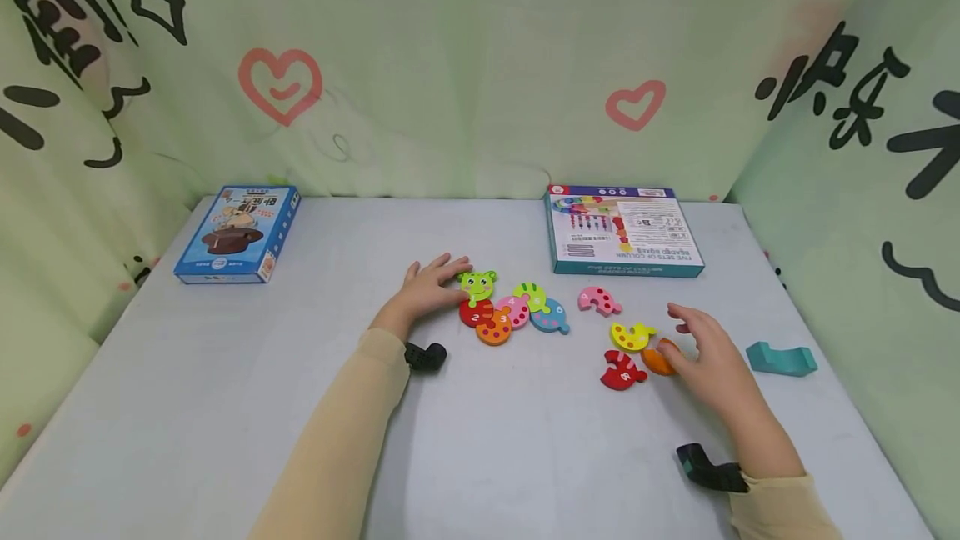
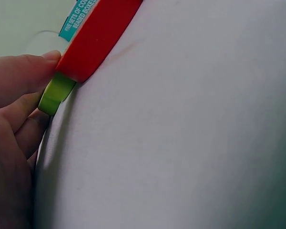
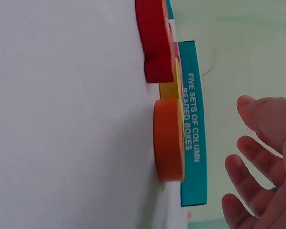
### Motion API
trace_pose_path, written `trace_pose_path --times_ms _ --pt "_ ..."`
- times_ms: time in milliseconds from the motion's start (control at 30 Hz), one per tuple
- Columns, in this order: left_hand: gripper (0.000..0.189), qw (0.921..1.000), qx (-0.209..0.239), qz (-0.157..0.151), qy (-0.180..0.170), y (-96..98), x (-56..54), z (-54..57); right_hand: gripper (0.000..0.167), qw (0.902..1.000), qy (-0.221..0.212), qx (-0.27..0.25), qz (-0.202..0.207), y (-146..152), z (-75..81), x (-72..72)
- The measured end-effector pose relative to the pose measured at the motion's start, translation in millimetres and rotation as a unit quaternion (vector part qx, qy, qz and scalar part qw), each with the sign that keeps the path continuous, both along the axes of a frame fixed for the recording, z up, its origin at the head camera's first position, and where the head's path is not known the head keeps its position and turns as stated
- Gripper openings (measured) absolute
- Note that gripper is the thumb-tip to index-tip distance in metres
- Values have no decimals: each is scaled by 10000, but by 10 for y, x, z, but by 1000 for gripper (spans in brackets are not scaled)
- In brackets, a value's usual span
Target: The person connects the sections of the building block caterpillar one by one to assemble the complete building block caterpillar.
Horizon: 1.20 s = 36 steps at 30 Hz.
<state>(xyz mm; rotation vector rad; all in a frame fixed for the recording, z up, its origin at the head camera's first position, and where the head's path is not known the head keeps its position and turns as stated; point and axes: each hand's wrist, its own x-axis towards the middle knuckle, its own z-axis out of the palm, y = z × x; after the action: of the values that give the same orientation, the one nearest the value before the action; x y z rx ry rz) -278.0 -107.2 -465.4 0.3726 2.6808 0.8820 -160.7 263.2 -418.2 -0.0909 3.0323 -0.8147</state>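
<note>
A chain of number puzzle pieces lies on the table: a green animal-head piece [image 1: 477, 285], red [image 1: 476, 313], orange [image 1: 494, 328], pink [image 1: 514, 311], green [image 1: 532, 297] and blue [image 1: 551, 317]. My left hand [image 1: 431, 288] holds the head piece at its left side, thumb near the red piece [image 2: 95, 43] and fingers behind the green edge [image 2: 56, 93]. My right hand [image 1: 705, 357], fingers spread and slightly bent, hovers by a loose orange piece [image 3: 169, 139]. Beside that lie loose yellow [image 1: 632, 337], red [image 1: 621, 372] and pink pieces [image 1: 597, 300].
A blue box [image 1: 238, 234] sits at the back left, a flat teal-edged box [image 1: 624, 232] at the back right. A teal curved block [image 1: 782, 359] lies right of my right hand. Each wrist wears a black camera mount [image 1: 425, 357]. Printed green curtains [image 1: 465, 65] surround the table.
</note>
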Motion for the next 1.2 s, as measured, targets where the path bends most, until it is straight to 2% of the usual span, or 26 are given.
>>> trace_pose_path --times_ms 233,567,700,967,1200 --pt "55 10000 10 -4 30 17 13 25 53 9999 -50 102 98 174 -122 97" --pt "56 10000 -86 -17 -4 16 22 25 55 9994 -296 120 163 232 -239 87" --pt "55 10000 -41 9 29 21 16 16 56 9987 -365 178 301 237 -239 41" --pt "56 10000 -65 -34 33 10 2 1 62 9936 -825 511 574 117 -170 -143" --pt "55 10000 12 11 43 11 3 4 62 9904 -930 697 752 5 -158 -293"
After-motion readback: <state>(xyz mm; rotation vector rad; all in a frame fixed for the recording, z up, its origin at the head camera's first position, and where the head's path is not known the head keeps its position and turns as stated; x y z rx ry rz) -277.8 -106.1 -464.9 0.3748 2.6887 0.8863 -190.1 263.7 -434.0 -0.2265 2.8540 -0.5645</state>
